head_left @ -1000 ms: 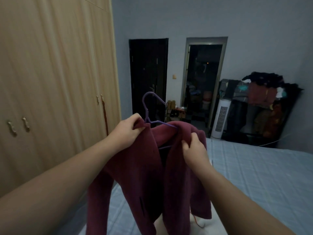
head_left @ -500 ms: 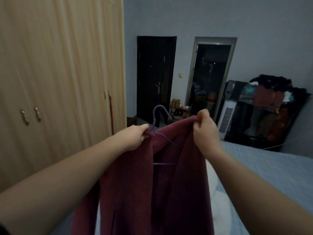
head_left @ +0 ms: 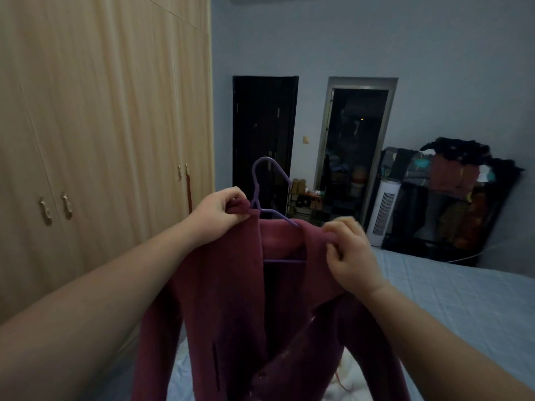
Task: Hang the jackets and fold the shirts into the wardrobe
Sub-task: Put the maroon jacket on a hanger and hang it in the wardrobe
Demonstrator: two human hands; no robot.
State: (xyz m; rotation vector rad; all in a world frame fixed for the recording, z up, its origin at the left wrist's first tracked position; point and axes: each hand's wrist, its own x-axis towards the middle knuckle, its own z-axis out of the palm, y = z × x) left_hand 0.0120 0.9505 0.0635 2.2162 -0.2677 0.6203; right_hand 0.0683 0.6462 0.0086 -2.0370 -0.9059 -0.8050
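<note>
A maroon jacket (head_left: 228, 308) hangs in front of me on a purple hanger (head_left: 262, 183), its front open and its sleeves dangling. My left hand (head_left: 220, 211) pinches the jacket's left collar edge just beside the hanger's neck. My right hand (head_left: 350, 253) grips the jacket's right shoulder, fingers curled over the cloth; it is slightly blurred. The hanger's hook stands free above the collar. The wooden wardrobe (head_left: 101, 140) fills the left side, its doors closed.
A bed with a pale blue quilt (head_left: 451, 296) lies below and to the right. Something white lies on the bed (head_left: 347, 383) under the jacket. At the far wall are a dark door (head_left: 265, 134), an open doorway (head_left: 357, 146), a white heater (head_left: 383, 217) and a rack piled with clothes (head_left: 460, 192).
My right hand has dropped from the raised collar edge to the jacket's right shoulder. The jacket now sits more squarely on the hanger. My left hand keeps its pinch.
</note>
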